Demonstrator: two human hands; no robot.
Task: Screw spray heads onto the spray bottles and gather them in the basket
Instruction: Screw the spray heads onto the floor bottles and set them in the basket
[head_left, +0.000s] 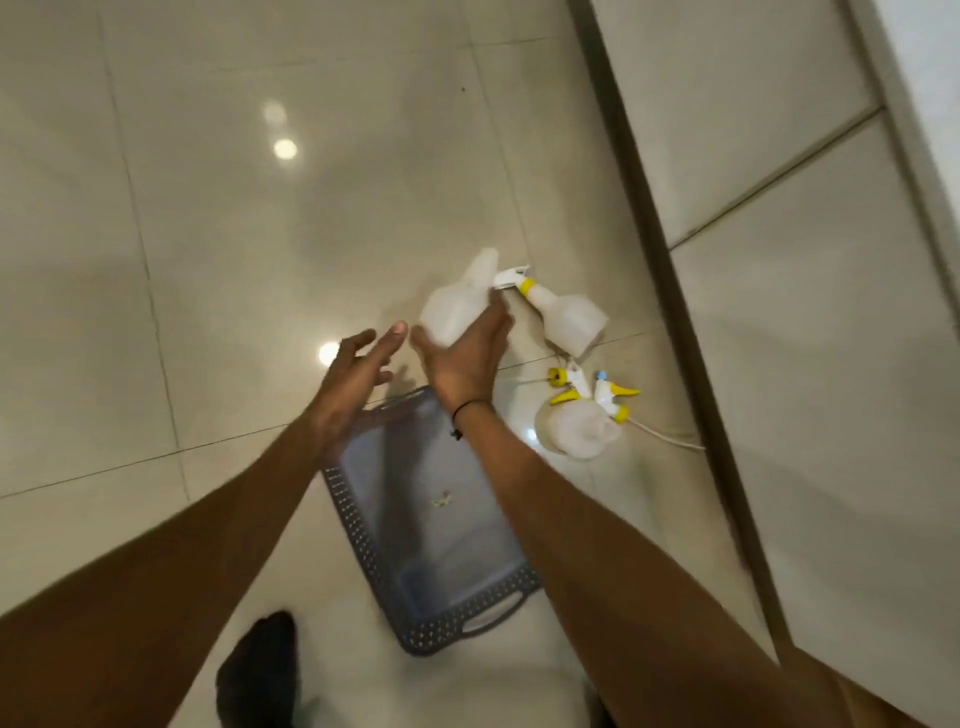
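Note:
My right hand (467, 358) holds a translucent white spray bottle (460, 304) with no head on it, lifted above the floor. My left hand (358, 369) hovers just left of it, fingers spread and holding nothing. A grey perforated basket (363, 551) lies on the floor under my forearms, with only a tiny scrap inside. To the right lies a bottle with a yellow-collared spray head fitted (566, 309). Nearer me, a second headless bottle (576, 431) lies beside two loose white and yellow spray heads (569, 384) (613, 397).
The floor is glossy cream tile with light reflections. A white panelled wall or cabinet front (779, 260) with a dark base strip runs along the right. A thin white dip tube (670, 436) trails from one head. My dark foot (260, 670) shows at the bottom.

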